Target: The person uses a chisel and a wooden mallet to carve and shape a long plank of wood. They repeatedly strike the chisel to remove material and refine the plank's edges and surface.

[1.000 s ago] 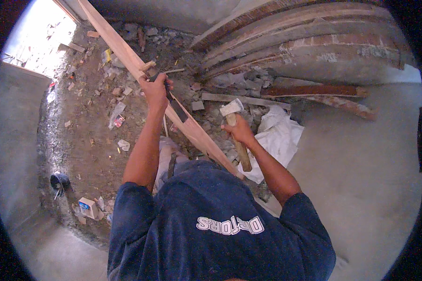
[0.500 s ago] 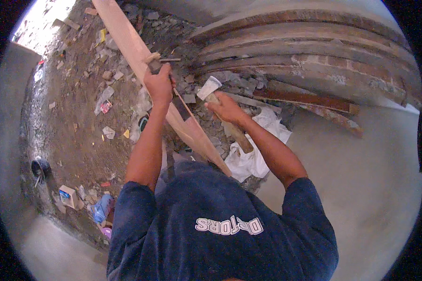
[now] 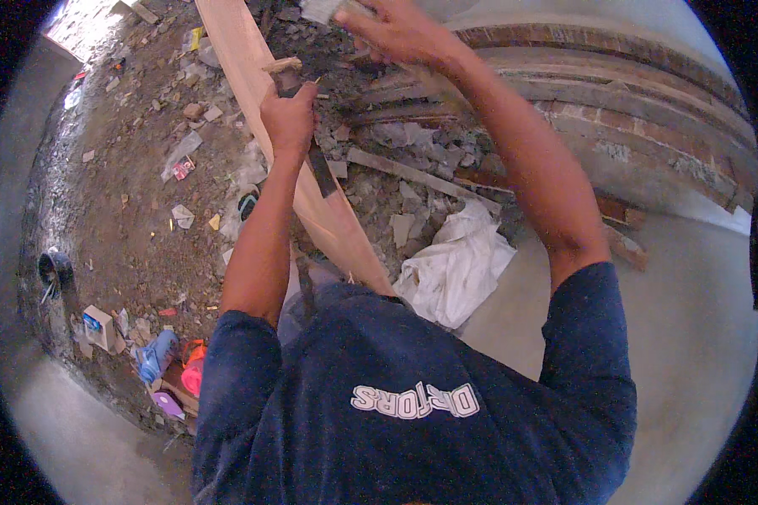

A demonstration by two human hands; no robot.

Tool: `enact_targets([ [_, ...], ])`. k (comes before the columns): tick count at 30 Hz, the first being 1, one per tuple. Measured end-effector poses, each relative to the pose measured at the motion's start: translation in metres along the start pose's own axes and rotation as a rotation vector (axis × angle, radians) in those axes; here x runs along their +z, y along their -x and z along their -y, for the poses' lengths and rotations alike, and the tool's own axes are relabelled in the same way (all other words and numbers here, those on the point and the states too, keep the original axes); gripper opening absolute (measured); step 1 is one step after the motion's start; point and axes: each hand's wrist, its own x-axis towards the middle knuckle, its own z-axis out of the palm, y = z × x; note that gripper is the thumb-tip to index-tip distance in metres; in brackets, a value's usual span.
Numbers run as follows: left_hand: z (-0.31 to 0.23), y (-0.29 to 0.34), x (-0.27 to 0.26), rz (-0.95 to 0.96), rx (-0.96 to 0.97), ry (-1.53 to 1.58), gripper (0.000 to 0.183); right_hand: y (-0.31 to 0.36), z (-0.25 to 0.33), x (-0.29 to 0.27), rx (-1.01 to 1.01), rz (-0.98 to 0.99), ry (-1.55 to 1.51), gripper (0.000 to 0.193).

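Note:
A long pale wooden plank [image 3: 236,59] runs from the far left down toward my body. My left hand [image 3: 288,122] is closed around a chisel [image 3: 321,171] lying over the plank. Its frayed wooden handle end sticks out above my fist, and its dark flat blade shows below, pointing back toward me. My right hand [image 3: 396,34] is raised at the far edge, closed on a hatchet. Only part of the blurred hatchet head [image 3: 318,10] shows, to the left of the fingers. Most of the handle is hidden or smeared by motion.
Long weathered boards [image 3: 598,93] are stacked at the far right. A crumpled white sack [image 3: 459,265] lies right of the plank. Rubble and scraps litter the dirt floor [image 3: 126,202]. A blue bottle [image 3: 156,355], a small box [image 3: 98,328] and a black ring-shaped object [image 3: 56,268] sit at left.
My right hand has swung the hatchet up and away, from beside the plank to the far edge of view. My left hand still grips the chisel in nearly the same place.

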Motion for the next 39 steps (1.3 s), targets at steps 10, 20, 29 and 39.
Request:
enact_targets([
  [10,0.019,0.0,0.006,-0.052,0.132,-0.093,0.02,-0.064,-0.022,0.038,-0.254,0.264,0.27,0.048],
  [20,0.011,0.017,0.0,0.011,0.029,-0.174,0.033,-0.015,0.028,0.006,-0.258,0.369,0.346,0.046],
  [29,0.036,0.018,0.003,-0.046,0.158,0.047,0.021,-0.026,0.022,0.022,-0.402,0.377,0.454,0.035],
  [39,0.024,0.031,0.001,-0.009,0.102,-0.077,0.026,-0.002,0.05,-0.004,-0.261,0.428,0.316,0.042],
])
